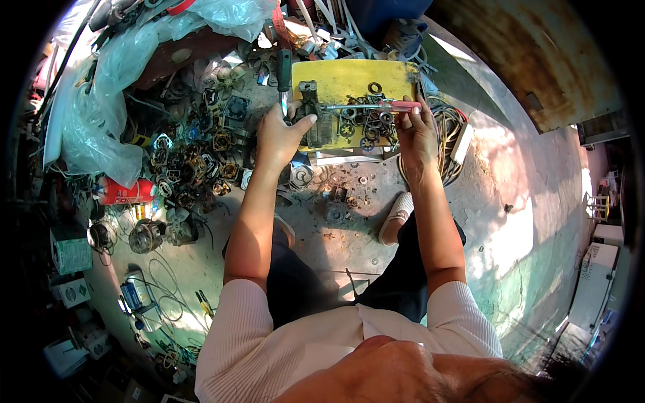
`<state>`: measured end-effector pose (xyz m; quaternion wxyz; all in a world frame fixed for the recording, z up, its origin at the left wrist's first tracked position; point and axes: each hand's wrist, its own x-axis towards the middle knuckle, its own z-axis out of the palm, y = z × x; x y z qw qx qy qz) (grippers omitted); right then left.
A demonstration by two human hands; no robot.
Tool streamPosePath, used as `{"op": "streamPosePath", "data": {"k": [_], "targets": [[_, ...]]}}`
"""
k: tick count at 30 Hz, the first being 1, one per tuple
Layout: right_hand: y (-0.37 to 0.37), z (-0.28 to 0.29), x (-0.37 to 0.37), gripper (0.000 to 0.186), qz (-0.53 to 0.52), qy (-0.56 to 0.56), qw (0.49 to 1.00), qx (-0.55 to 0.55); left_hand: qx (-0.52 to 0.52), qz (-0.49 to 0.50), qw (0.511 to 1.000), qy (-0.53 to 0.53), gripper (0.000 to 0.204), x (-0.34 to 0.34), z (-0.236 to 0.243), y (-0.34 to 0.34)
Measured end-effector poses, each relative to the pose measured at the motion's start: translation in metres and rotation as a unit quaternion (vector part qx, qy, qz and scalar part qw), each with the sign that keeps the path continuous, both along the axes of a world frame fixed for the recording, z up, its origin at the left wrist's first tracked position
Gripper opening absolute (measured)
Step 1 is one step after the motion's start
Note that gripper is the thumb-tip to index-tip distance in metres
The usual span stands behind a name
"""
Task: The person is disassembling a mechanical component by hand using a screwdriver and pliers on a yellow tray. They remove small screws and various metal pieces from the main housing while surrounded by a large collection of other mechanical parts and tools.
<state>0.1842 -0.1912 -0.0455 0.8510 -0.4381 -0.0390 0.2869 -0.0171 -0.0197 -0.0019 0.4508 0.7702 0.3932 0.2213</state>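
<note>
The left hand (279, 134) gripped a small motor block (310, 111) on the yellow board (349, 77), apparently to steady it. The right hand (416, 131) was closed on a red-handled screwdriver (376, 106) lying level, its tip at the block. Loose washers (366, 124) lay scattered over the board beside them.

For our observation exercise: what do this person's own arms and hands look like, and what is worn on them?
Both forearms are bare. The left hand and right hand wear no gloves. Pale pink ribbed sleeves end near the elbows. I can make out no rings or watch.
</note>
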Motion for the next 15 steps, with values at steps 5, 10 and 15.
{"op": "streamPosePath", "data": {"k": [5, 10, 15], "targets": [[0.001, 0.016, -0.011, 0.035, 0.011, 0.024, 1.000, -0.017, 0.005, 0.001, 1.000, -0.007, 0.052, -0.002, -0.001, 0.001], [-0.002, -0.002, -0.003, 0.037, 0.010, -0.001, 1.000, 0.007, 0.000, -0.003, 1.000, -0.017, 0.051, -0.001, -0.005, 0.002], [0.002, 0.011, -0.010, 0.036, 0.001, 0.048, 0.999, -0.016, 0.007, 0.002, 1.000, -0.005, 0.051, -0.002, -0.005, 0.003]]}}
